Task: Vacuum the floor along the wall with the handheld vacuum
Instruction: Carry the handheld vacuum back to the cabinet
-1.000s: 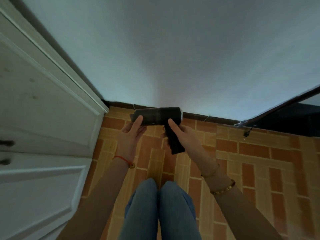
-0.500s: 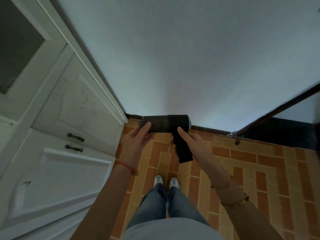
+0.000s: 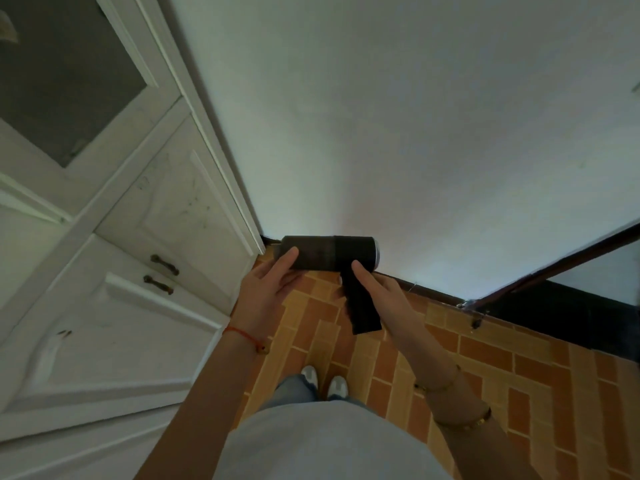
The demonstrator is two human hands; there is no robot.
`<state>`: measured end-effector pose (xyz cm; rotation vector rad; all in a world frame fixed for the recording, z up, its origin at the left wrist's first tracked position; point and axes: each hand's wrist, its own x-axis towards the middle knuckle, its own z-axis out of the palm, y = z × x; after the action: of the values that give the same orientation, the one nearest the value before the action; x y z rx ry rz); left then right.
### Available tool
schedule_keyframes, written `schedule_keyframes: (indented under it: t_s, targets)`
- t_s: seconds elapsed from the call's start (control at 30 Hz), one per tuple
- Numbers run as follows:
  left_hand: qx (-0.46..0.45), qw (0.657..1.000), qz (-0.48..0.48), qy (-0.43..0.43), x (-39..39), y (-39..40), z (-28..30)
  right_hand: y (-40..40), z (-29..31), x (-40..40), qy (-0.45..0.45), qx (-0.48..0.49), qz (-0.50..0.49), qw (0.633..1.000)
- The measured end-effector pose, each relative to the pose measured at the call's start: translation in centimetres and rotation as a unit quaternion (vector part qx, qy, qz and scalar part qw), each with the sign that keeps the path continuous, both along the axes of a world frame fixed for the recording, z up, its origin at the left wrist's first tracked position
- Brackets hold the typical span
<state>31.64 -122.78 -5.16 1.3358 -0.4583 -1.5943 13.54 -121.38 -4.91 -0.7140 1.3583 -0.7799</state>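
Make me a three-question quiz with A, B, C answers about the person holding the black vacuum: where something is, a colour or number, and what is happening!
1. Where is the white cabinet?
A. left of the person
B. right of the person
C. behind the vacuum

2. What colour is the string on the left wrist?
A. blue
B. red
C. green

3. How is the handheld vacuum held?
A. lying on the floor
B. in one hand
C. in both hands, off the floor

Answers:
1 A, it fills the left side.
2 B, the wrist string is red.
3 C, the left hand supports the barrel and the right hand is at the handle.
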Motion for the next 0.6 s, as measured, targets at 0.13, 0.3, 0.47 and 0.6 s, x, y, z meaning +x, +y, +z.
schedule_keyframes:
  t_s: [0.13, 0.3, 0.47, 0.6]
  targets:
    - [-0.005, 0.999, 0.044, 0.012, 0.7, 1.2, 0.2, -0.2, 0.4, 0.5, -0.013, -0.007, 0.030, 0.999]
    - [0.005, 0.992, 0.120, 0.022, 2.5, 4.6, 1.0, 0.5, 0.6, 2.7, -0.010, -0.009, 0.100, 0.995]
    - [-0.009, 0.980, 0.200, 0.000, 5.7, 9.2, 1.3, 2.3, 0.5, 6.4, -0.011, -0.005, 0.188, 0.982]
    - [-0.020, 0.962, 0.273, -0.018, 8.6, 13.9, 1.5, 4.3, 0.0, 10.4, 0.014, 0.011, 0.261, 0.965]
